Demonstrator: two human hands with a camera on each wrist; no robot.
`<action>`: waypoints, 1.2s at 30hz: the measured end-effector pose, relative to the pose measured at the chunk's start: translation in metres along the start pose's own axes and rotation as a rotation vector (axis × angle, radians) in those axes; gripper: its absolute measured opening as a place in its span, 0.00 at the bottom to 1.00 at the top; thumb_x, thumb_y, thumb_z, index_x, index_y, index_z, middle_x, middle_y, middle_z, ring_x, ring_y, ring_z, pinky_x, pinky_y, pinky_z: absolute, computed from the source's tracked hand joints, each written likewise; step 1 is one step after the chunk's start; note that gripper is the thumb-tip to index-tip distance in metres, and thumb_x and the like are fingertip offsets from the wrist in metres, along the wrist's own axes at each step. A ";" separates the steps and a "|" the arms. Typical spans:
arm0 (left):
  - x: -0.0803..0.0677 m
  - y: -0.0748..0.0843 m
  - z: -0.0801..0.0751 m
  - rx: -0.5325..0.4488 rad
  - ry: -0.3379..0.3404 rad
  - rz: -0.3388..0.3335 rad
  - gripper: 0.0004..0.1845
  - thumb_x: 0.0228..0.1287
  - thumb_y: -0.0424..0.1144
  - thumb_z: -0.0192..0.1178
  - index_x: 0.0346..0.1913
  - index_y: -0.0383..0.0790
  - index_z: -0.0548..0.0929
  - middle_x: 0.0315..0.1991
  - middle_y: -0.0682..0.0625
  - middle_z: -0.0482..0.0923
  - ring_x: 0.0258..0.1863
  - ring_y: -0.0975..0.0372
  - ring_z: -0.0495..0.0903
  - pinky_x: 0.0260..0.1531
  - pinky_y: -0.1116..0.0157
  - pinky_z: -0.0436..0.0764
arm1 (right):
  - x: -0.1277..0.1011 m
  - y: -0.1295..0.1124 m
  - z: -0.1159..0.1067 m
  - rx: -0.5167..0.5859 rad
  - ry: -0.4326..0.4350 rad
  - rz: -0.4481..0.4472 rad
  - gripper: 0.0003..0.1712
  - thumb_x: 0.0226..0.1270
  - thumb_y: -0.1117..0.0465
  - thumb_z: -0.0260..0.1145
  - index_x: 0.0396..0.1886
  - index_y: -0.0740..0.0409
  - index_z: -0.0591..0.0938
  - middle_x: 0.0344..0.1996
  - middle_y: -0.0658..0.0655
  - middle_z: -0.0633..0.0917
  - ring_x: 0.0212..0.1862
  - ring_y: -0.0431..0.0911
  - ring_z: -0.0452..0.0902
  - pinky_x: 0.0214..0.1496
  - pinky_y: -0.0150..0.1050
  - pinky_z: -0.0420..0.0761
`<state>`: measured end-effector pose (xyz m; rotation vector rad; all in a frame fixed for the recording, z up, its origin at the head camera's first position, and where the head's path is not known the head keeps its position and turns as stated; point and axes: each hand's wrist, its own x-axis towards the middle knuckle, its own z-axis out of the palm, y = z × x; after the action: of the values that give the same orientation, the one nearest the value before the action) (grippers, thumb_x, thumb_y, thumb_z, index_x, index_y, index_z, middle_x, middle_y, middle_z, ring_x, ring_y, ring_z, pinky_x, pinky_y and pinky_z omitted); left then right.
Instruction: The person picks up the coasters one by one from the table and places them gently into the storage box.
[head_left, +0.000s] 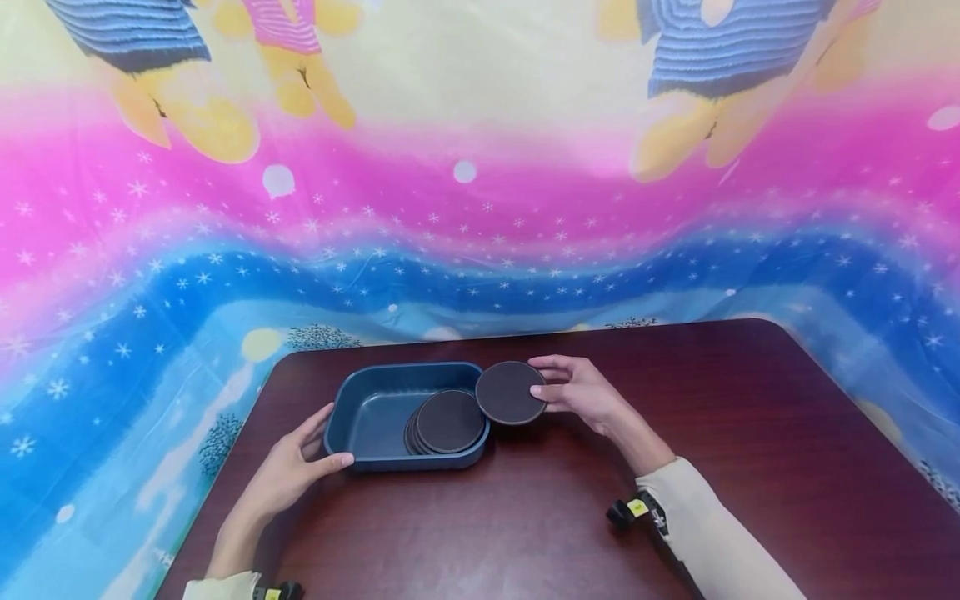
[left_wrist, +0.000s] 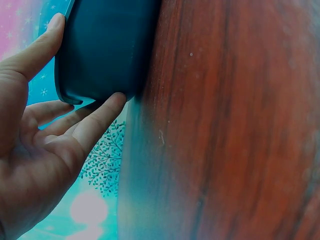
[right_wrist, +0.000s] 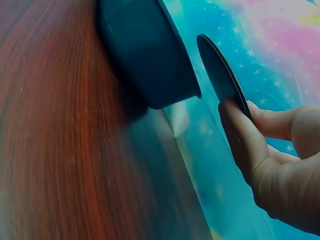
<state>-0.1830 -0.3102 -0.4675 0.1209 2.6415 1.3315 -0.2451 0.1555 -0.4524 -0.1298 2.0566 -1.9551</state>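
A dark blue rectangular tub point(head_left: 375, 462) stands on the table, with a stack of round dark brown coasters point(head_left: 450, 421) in its right end. At the tub's left end, my left hand point(head_left: 288, 467) holds it, the thumb at the near rim and the fingers along the far side. The left wrist view shows thumb and fingertips against the tub's outer wall point(left_wrist: 107, 50). My right hand point(head_left: 581, 392) pinches one more coaster point(head_left: 512, 393) by its right edge, raised just beyond the tub's right rim. In the right wrist view, this coaster point(right_wrist: 220, 70) appears nearly edge-on, thumb and fingers on opposite faces.
The dark reddish wooden table point(head_left: 547, 517) extends to both sides and in front of the tub. Behind it hangs a colourful printed cloth point(head_left: 480, 275) with snowflakes and cartoon figures. A black strap device point(head_left: 637, 510) sits at the right wrist.
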 end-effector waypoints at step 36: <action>0.000 0.000 0.000 -0.011 0.000 -0.006 0.54 0.70 0.49 0.74 0.88 0.44 0.52 0.83 0.33 0.61 0.79 0.38 0.69 0.66 0.48 0.84 | 0.018 -0.003 0.055 -0.027 -0.046 -0.011 0.35 0.73 0.70 0.72 0.77 0.64 0.74 0.62 0.70 0.85 0.46 0.46 0.92 0.50 0.45 0.93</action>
<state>-0.1830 -0.3105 -0.4677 0.1116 2.6315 1.3442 -0.2479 0.0976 -0.4534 -0.1902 2.0575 -1.9130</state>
